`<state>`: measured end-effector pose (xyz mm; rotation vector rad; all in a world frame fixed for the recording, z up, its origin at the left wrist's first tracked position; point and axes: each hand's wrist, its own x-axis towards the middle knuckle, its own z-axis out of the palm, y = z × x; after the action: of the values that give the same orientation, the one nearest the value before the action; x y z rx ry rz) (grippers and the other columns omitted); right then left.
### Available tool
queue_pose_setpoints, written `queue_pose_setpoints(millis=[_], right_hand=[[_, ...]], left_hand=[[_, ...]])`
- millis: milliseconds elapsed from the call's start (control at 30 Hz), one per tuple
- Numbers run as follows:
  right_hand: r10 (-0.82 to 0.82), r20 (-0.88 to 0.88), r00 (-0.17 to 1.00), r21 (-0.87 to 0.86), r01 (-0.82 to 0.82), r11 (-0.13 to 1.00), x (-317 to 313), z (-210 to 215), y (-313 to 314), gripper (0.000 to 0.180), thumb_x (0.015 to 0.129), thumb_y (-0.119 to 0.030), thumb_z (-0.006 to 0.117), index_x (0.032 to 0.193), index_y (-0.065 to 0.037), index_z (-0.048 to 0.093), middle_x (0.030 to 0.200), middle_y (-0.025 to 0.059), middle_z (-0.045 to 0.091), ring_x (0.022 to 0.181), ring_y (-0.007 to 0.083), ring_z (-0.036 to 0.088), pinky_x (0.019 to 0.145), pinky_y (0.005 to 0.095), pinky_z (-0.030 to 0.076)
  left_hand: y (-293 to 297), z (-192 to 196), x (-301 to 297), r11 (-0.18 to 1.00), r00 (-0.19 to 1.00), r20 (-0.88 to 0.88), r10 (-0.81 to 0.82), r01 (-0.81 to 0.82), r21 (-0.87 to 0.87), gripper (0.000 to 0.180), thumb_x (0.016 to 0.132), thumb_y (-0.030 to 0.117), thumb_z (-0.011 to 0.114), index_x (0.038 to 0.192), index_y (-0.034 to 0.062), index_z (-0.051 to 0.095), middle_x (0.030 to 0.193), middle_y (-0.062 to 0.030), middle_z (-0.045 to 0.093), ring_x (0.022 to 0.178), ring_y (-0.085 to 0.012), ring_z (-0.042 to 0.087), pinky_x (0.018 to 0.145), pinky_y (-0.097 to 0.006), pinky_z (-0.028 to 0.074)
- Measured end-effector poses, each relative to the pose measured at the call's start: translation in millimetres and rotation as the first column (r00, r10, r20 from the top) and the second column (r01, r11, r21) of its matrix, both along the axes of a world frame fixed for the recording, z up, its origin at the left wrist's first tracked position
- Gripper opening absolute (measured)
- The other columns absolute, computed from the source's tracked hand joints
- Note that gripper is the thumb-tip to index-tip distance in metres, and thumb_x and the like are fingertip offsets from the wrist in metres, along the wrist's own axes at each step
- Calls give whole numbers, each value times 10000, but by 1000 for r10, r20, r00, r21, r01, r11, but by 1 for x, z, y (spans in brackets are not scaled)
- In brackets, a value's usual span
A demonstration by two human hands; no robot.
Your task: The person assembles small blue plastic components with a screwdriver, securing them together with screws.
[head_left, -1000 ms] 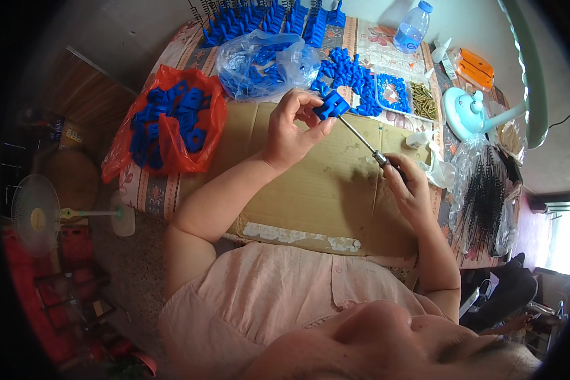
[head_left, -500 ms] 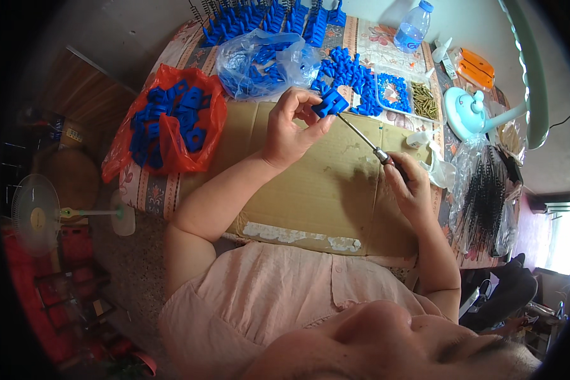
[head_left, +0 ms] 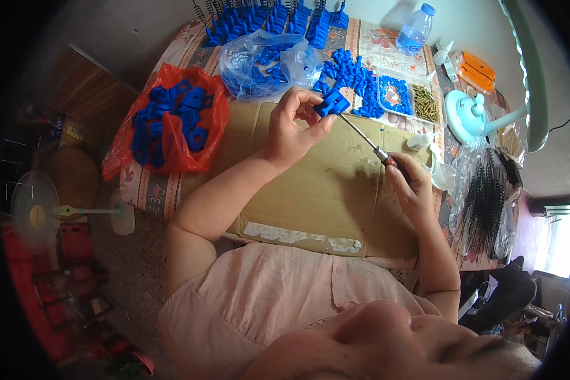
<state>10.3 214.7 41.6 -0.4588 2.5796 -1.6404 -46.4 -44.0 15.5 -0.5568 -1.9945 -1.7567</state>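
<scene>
Two hands over cardboard sheet (head_left: 310, 190): left hand (head_left: 291, 130) pinches blue plastic part (head_left: 331, 101), right hand (head_left: 411, 190) grips screwdriver (head_left: 364, 140); floor fan (head_left: 35, 212) nearby.

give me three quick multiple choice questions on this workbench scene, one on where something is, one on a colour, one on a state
1. Where does the red bag of blue parts lie?
A. at the table's left end
B. beside the water bottle
C. under the desk lamp

2. What colour is the plastic part held in the left hand?
A. orange
B. blue
C. green

3. How does the screwdriver in the right hand stand?
A. lying flat on the cardboard
B. tip set against the held part
C. stuck in the tray of screws

Answers:
1 A, the bag sits by the left table edge.
2 B, the part matches the blue heaps behind it.
3 B, the shaft runs from the right hand up to the part.
</scene>
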Motion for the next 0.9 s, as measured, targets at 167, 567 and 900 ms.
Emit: queue_pose_setpoints(millis=[167, 567, 900], right_hand=[[3, 88, 996, -70, 3, 998, 2, 1, -3, 302, 824, -38, 642, 1111, -14, 548, 843, -7, 550, 747, 52, 498, 644, 213, 415], [0, 152, 988, -140, 22, 990, -2, -4, 2, 216, 882, -86, 603, 1070, 11, 561, 826, -12, 546, 748, 46, 469, 643, 191, 388], [6, 173, 985, -322, 51, 946, -1, -8, -5, 216, 846, -35, 634, 1040, -11, 541, 950, -3, 562, 824, 46, 494, 701, 194, 424]], left_hand=[[0, 4, 1, 999, 1000, -12, 4, -5, -43, 307, 777, 52, 718, 1009, 53, 518, 977, -44, 568, 781, -87, 575, 665, -231, 489], [-2, 7, 1, 999, 998, -50, 24, -25, -25, 303, 769, 34, 720, 993, 44, 517, 962, -47, 550, 730, -85, 569, 643, -224, 483], [-1, 5, -1, 998, 982, -185, 36, -45, -43, 303, 724, 17, 736, 945, 38, 530, 938, -64, 544, 630, -77, 575, 569, -209, 478]])
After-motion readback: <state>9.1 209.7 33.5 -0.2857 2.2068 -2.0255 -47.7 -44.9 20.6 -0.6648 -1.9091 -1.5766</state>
